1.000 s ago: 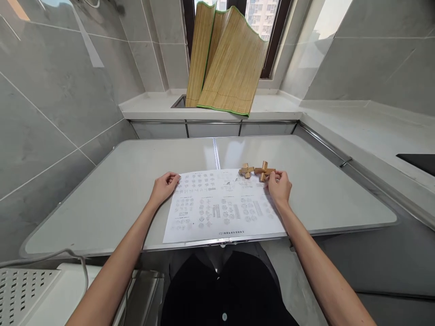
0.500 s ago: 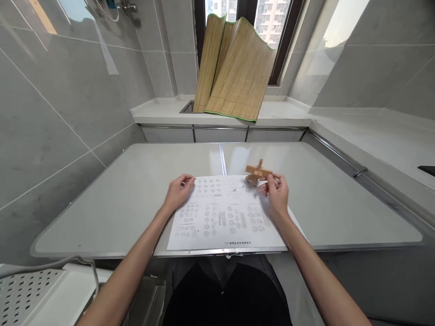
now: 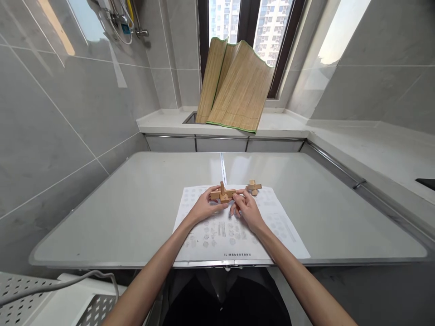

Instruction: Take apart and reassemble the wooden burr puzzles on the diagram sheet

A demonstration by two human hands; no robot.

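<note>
Both hands are around a light wooden interlocking piece (image 3: 223, 194) made of crossed bars, held above the printed sheet. My left hand (image 3: 205, 206) grips its left end, fingers behind and thumb in front. My right hand (image 3: 247, 209) pinches its right end between thumb and index finger, the other fingers curled below. A second wooden piece (image 3: 253, 186) of crossed bars rests by the sheet's back edge, just behind my right hand. The white sheet (image 3: 285, 235) with small printed diagrams lies at the table's front edge, partly covered by my hands and forearms.
The white folding table (image 3: 112, 213) has a centre seam. Behind it, a folded bamboo mat (image 3: 241, 90) leans on the white counter (image 3: 163, 118) by the window. A white perforated appliance (image 3: 44, 299) with a grey cable stands at the lower left.
My left hand has moved right from the sheet's left corner onto the wooden piece. My right hand has brought that piece left and nearer, and the second piece now shows separately behind.
</note>
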